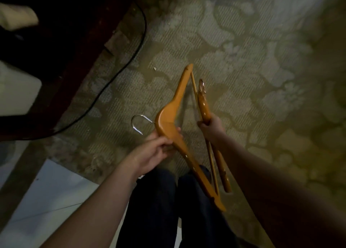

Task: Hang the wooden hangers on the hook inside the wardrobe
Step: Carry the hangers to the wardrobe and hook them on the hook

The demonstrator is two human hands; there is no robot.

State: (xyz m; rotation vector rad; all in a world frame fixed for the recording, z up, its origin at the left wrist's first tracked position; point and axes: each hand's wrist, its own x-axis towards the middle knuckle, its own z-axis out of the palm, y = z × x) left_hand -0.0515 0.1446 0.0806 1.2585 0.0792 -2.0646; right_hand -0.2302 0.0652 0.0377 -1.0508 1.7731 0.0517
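Near the middle of the frame, the left hand (159, 150) grips one wooden hanger (168, 114) by its middle, its silver hook (144, 116) pointing left. Just right of it, the right hand (211, 129) grips a second wooden hanger (204, 107) above the patterned carpet (243, 51).

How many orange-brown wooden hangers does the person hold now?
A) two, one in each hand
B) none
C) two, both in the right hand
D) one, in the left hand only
A: the left hand grips one orange-brown wooden hanger beside its silver metal hook, and the right hand grips a second wooden hanger, seen edge-on.
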